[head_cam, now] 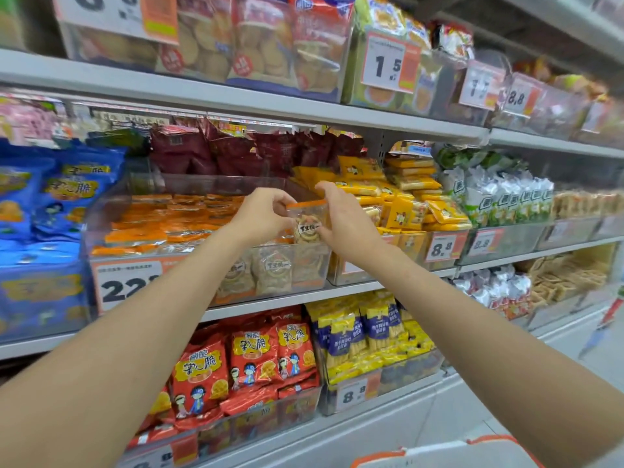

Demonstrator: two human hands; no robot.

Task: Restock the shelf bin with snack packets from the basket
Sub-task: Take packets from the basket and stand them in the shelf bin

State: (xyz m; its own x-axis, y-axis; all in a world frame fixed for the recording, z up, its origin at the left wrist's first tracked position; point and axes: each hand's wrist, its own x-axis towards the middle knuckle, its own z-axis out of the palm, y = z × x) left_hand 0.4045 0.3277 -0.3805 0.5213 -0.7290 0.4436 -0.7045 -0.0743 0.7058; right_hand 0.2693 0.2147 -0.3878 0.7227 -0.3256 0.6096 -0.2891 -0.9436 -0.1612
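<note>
At the centre of the frame, both hands meet over a clear plastic shelf bin (314, 265) on the middle shelf (354, 287). The left hand (266, 214) pinches the upper left corner of a small snack packet (308, 222) between thumb and fingers, and the right hand (347, 221) is closed on the right edge of the same packet, with the thumb low on its front. The packet is transparent with an orange strip on top and a round white label, and it stands upright just above the right front part of the bin. Inside the bin, many packets of the same kind lie in rows, their orange edges turned up; some stand against the front wall. A big price tag (128, 285) with black digits is fixed at the left of the bin front.

To the right of the bin, yellow packets (405, 201) fill the next bin. Blue bags (44, 204) are at the left edge of the frame, and red bags (253, 359) lie on the shelf below. At the bottom right of the frame, the orange and white rim of the basket (449, 454) is partly visible; its content I cannot see.
</note>
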